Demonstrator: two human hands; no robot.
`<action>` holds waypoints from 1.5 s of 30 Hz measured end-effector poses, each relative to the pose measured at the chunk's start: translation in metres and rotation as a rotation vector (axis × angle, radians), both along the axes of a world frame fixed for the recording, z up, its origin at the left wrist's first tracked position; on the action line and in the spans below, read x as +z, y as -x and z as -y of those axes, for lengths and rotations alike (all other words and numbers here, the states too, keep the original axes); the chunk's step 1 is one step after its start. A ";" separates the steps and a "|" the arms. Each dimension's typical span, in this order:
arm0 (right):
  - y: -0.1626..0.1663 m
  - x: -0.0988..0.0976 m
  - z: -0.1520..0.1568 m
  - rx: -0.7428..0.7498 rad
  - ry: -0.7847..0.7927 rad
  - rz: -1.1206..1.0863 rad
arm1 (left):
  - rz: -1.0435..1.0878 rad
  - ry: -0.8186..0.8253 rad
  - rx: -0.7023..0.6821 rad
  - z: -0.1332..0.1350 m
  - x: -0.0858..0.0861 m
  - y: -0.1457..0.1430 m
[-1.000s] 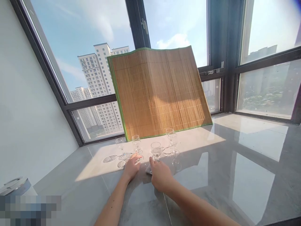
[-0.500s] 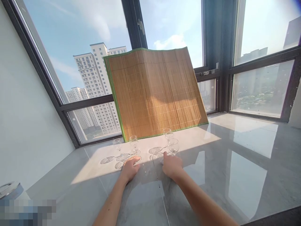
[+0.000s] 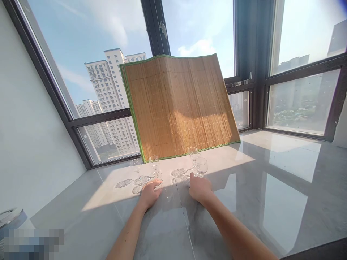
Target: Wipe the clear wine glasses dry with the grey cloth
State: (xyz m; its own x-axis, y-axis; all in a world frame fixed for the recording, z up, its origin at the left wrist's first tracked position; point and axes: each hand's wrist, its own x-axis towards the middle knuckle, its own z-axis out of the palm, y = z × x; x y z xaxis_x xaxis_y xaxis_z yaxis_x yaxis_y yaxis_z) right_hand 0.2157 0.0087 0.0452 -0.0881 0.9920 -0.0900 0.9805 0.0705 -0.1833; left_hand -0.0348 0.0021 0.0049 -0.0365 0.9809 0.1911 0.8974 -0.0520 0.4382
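Note:
Several small clear wine glasses stand on the grey marble counter (image 3: pixel 244 202) in a sunlit patch. My right hand (image 3: pixel 200 188) is closed low on the stem of one wine glass (image 3: pixel 202 166), which stands upright just in front of another glass (image 3: pixel 193 153). My left hand (image 3: pixel 150 194) lies on the counter with its fingers stretched out, the tips at the foot of a third glass (image 3: pixel 154 164). A fourth glass (image 3: pixel 135 167) stands to the left of that one, untouched.
A bamboo mat with a green edge (image 3: pixel 179 104) leans against the dark window frame (image 3: pixel 155 29) just behind the glasses. A white wall (image 3: pixel 29 144) closes the left side. A round metal-lidded object (image 3: pixel 11 216) sits at the near left.
My right hand has carried its wine glass from the middle to the right, beside the rightmost glass. My left hand has stayed at the foot of its glass. The view shifted slightly.

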 end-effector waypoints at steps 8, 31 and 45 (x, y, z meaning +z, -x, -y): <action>-0.001 -0.001 -0.002 0.005 -0.013 -0.006 | 0.003 -0.009 -0.030 -0.003 -0.005 0.004; -0.001 -0.006 -0.010 0.039 -0.069 -0.009 | -0.005 -0.011 -0.043 -0.003 -0.005 0.004; -0.004 -0.012 -0.018 0.044 -0.091 -0.043 | -0.011 -0.005 -0.039 -0.001 -0.003 0.002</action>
State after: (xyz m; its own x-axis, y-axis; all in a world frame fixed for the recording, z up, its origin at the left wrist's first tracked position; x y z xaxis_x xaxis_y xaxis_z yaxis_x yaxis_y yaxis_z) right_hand 0.2200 0.0266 0.0332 -0.1339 0.9910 0.0053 0.9675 0.1319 -0.2159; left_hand -0.0372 0.0032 0.0020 0.0039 0.9806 0.1960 0.8995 -0.0890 0.4277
